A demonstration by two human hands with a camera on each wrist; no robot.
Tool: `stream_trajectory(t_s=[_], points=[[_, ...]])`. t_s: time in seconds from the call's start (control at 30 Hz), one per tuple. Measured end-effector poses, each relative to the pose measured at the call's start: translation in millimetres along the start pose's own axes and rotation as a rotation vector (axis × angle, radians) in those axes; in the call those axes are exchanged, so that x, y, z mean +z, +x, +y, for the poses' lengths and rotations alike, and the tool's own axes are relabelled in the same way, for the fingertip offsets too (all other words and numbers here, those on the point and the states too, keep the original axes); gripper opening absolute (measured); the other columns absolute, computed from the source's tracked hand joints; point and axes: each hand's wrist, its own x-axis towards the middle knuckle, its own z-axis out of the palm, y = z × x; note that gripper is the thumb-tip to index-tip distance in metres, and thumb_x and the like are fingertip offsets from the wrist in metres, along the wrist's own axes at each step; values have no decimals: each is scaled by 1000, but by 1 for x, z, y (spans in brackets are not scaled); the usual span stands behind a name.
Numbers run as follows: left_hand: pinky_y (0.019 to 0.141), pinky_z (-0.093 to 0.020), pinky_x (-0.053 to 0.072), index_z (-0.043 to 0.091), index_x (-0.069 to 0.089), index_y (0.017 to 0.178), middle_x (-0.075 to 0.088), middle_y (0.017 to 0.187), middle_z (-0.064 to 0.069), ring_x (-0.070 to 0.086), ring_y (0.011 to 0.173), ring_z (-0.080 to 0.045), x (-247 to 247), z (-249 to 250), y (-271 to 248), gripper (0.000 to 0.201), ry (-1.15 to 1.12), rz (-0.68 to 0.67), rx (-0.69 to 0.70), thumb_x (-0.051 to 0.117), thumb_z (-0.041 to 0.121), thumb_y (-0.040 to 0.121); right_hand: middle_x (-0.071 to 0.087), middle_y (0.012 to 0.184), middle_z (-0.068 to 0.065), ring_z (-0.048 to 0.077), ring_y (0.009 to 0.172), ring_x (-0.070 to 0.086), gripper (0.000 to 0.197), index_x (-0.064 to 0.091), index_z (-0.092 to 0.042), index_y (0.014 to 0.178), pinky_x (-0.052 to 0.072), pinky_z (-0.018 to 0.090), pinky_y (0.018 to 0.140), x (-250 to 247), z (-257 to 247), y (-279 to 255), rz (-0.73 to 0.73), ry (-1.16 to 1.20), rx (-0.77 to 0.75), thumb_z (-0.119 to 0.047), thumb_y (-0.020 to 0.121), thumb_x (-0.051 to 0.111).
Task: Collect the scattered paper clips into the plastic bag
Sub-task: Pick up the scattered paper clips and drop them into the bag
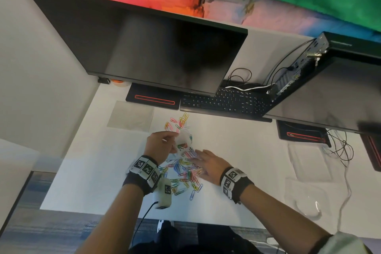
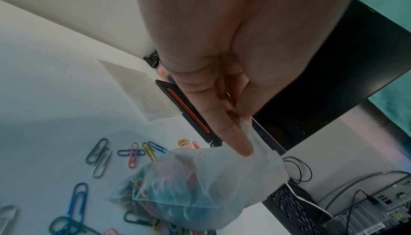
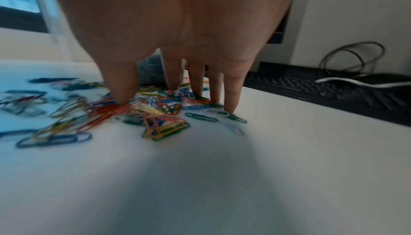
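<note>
Coloured paper clips [image 1: 186, 173] lie scattered on the white desk [image 1: 92, 171], with a smaller group [image 1: 178, 121] nearer the keyboard. My left hand [image 1: 162, 143] pinches the top edge of a clear plastic bag [image 1: 183, 142] that holds several clips; in the left wrist view the thumb and fingers [image 2: 231, 133] squeeze the bag [image 2: 189, 186] at its rim, above the desk. My right hand [image 1: 204, 161] lies spread over the pile, straight fingertips [image 3: 232, 105] and thumb touching the clips [image 3: 155, 112].
A black monitor [image 1: 144, 47] and keyboard [image 1: 224, 103] stand behind the clips. A flat clear sheet [image 1: 131, 115] lies at back left. Empty clear bags [image 1: 307, 163] and cables [image 1: 340, 148] sit to the right. A small computer [image 1: 299, 66] stands at back right.
</note>
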Motion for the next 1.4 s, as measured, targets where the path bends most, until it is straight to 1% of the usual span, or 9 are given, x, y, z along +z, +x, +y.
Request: stream_trajectory(t_s=[0.17,0.37,0.5,0.6,0.77,0.93,1.1,1.27,1.4], points=[[77,-35,63,14,74,102,72,71,-5,74,65,-23,7,1,-3,24,-10,-12,-15,53,5,97,63,114,14,31,98,59,40,66,-12,120,52,37,84,5,5,7,110,51,31,6,87,50],[77,-37,63,16,75,100,73,71,-6,74,67,-27,15,2,-6,24,-2,-31,-9,54,5,96,75,90,8,11,69,67,14,77,-8,96,50,7,64,-25,14,2,417,731,559,-12,83,72],[75,-38,63,18,74,95,71,71,-8,73,68,-31,21,3,-8,24,-31,-40,-17,54,4,96,73,96,19,22,81,72,28,70,4,106,57,19,69,-55,11,-9,456,1682,614,2,78,74],[71,-35,63,15,73,95,71,71,-9,70,63,-25,30,1,-8,23,-26,-55,-10,53,5,96,72,97,20,25,87,70,26,67,7,106,59,29,78,-77,0,-9,400,1872,444,7,80,69],[65,-35,62,11,71,96,69,82,-15,68,63,-22,46,-2,-10,17,-10,-111,-22,55,6,96,74,90,17,25,84,73,14,73,2,98,58,34,85,-81,-22,4,238,1462,515,-1,86,67],[64,-35,63,14,74,97,67,97,-18,73,67,-25,52,1,-7,19,42,-100,-30,57,7,95,75,87,4,5,66,66,17,78,-13,91,49,8,56,-85,-37,7,324,1017,599,-6,80,67],[71,-41,64,22,74,94,71,97,-14,74,67,-26,52,2,-4,25,58,-122,-27,56,5,96,68,66,1,22,74,67,33,73,-20,62,47,22,62,-88,-40,3,222,708,364,-8,86,54],[76,-41,63,16,73,98,74,80,-13,73,74,-32,45,2,-8,26,24,-86,-40,51,2,95,70,101,4,16,89,65,35,77,-16,97,55,28,83,-73,-7,-7,447,804,414,3,87,50],[79,-41,63,12,73,103,74,79,-16,73,75,-33,39,-3,-10,25,-11,-82,-50,50,4,97,30,155,7,22,142,29,45,42,-18,144,18,29,119,-35,19,-14,154,520,401,-15,99,45]])
